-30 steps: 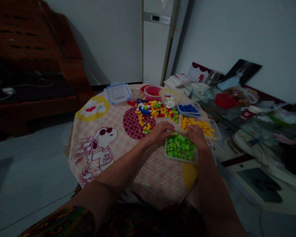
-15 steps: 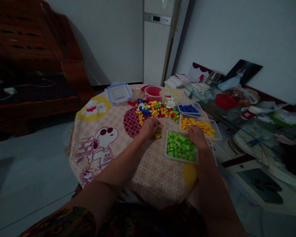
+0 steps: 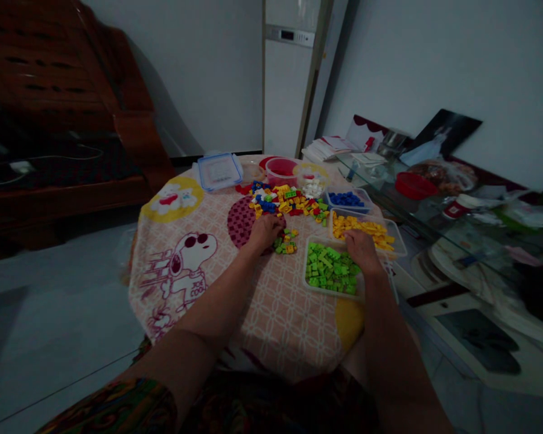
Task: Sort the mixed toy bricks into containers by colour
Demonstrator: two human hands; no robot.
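My left hand (image 3: 266, 232) is at the near edge of a mixed pile of toy bricks (image 3: 289, 198), its fingers bent and drawn together. Whatever is between those fingertips is too small to make out. Just right of it lies a small group of green and yellow bricks (image 3: 286, 242) on the cloth. My right hand (image 3: 361, 248) hovers over the border between a clear box of yellow bricks (image 3: 362, 228) and a clear box of green bricks (image 3: 329, 268). Its fingers are curled closed, and their contents are hidden.
A box of blue bricks (image 3: 347, 199) and a heap of white bricks (image 3: 313, 188) are farther back. Behind the pile stand a pink tub (image 3: 281, 170) and a blue-rimmed lid (image 3: 219, 172). A cluttered glass table (image 3: 389, 193) adjoins on the right.
My left hand has shifted left, uncovering the small group of green and yellow bricks. My right hand has stayed almost where it was.
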